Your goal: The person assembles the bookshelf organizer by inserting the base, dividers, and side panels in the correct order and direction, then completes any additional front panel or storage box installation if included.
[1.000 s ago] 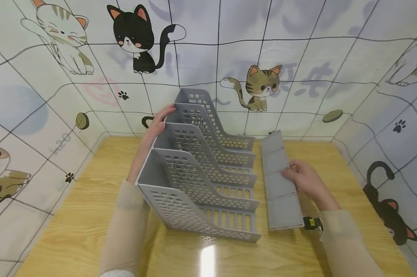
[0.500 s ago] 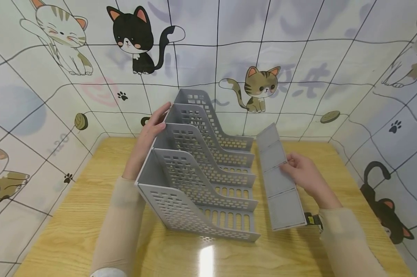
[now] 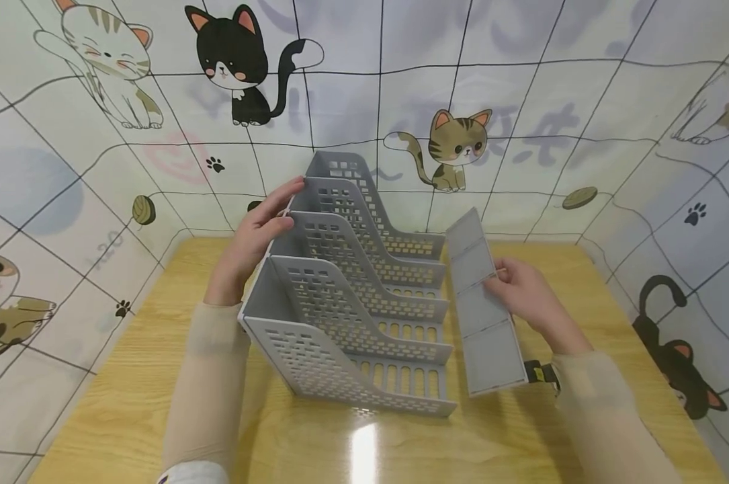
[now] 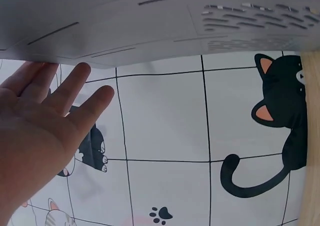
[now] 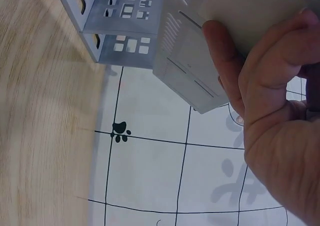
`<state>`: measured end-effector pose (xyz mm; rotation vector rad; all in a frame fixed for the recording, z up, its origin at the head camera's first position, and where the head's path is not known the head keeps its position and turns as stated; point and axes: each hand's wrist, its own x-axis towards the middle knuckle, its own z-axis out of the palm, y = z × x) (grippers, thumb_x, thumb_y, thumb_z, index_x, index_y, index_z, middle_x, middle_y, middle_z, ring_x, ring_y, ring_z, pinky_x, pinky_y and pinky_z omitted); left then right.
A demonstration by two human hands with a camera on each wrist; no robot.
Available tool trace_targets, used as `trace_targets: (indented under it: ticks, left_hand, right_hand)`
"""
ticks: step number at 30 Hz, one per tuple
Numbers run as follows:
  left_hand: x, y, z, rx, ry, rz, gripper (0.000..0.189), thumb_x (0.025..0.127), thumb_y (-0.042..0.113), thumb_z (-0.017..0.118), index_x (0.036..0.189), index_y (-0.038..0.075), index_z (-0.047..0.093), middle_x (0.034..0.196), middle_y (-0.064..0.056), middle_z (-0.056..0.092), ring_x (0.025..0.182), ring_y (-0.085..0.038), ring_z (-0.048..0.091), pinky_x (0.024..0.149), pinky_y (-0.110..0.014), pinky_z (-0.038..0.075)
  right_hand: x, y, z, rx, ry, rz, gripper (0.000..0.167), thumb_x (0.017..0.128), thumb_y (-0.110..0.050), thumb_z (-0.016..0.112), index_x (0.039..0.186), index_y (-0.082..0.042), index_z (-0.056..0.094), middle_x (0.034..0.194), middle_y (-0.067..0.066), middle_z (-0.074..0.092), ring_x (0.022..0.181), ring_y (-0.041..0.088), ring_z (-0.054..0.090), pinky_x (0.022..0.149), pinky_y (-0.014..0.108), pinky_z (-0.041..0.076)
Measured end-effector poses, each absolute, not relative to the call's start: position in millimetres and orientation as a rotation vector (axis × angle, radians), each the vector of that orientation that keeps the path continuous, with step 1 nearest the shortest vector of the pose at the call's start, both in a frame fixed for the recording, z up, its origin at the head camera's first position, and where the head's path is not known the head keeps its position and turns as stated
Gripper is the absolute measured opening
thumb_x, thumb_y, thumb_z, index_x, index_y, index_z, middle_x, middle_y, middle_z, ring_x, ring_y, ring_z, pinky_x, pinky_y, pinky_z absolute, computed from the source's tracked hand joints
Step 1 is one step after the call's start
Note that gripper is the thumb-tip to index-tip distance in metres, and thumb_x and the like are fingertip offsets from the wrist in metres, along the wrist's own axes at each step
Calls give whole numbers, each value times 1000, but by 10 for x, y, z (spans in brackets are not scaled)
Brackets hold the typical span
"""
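Note:
A grey plastic file holder [image 3: 364,309] with several open compartments and perforated dividers stands on the table in the head view. My left hand [image 3: 252,238] is at its back left, thumb and fingers touching the rear edge. In the left wrist view, that hand [image 4: 55,118] has its fingers straight against the holder's grey back wall [image 4: 150,26]. To the right of the holder, my right hand [image 3: 524,292] pinches the long edge of a grey panel [image 3: 488,309] marked by crosswise lines. The right wrist view shows thumb and fingers of this hand [image 5: 280,101] at the panel [image 5: 192,68].
The wooden table [image 3: 140,376] meets a cloth backdrop [image 3: 352,87] printed with cats and grid lines at the back and sides. A dark strap [image 3: 539,372] is at the right wrist, close to the panel's near corner.
The panel's far end has risen and tilted slightly left, with the right hand moving a little away from me. My left hand has shifted slightly left, its thumb spread more apart.

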<state>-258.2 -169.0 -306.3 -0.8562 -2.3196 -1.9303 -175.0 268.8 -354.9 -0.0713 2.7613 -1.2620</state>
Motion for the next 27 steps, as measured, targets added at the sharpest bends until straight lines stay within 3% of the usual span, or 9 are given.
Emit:
trace_targets:
  ticks: [8,13,17,23,27]
  left_hand:
    - [-2552,-1708,-3060,-825,-2400,-1899,55,104,18,45,159,17,42,167,13,31,150,-20,35,115,-43,37]
    - [-2544,-1691,-3068,-808,-2400,-1877,54,105,20,46,159,18,43,166,13,32,151,-21,33,120,-54,29]
    - [-2541,-1685,-3074,-811,-2393,-1877,54,105,19,46,159,17,43,167,10,33,154,-22,27,124,-54,21]
    - [-2555,-1681,-3082,-832,-2380,-1850,54,105,20,47,159,17,43,166,10,34,155,-18,25,126,-49,17]
    - [-2565,-1683,-3086,-842,-2368,-1866,54,105,18,47,159,15,43,166,9,34,156,-16,23,127,-46,16]
  right_hand:
    - [-1802,2637,-3494,-80,2758,-1249,33,100,-7,53,125,14,55,104,30,73,81,27,73,66,31,58]
    - [-1784,2633,-3485,-76,2753,-1220,29,100,-7,52,122,12,55,105,30,73,82,29,73,64,34,59]
    - [-1759,2636,-3477,-74,2739,-1214,28,100,-7,51,122,11,55,106,32,72,84,32,74,62,37,61]
    - [-1717,2634,-3417,-76,2756,-1163,31,99,-8,52,124,11,53,108,34,70,79,30,73,47,36,54]
    - [-1698,2616,-3374,-88,2763,-1155,32,99,-6,51,124,13,53,108,35,70,78,30,73,45,36,54]
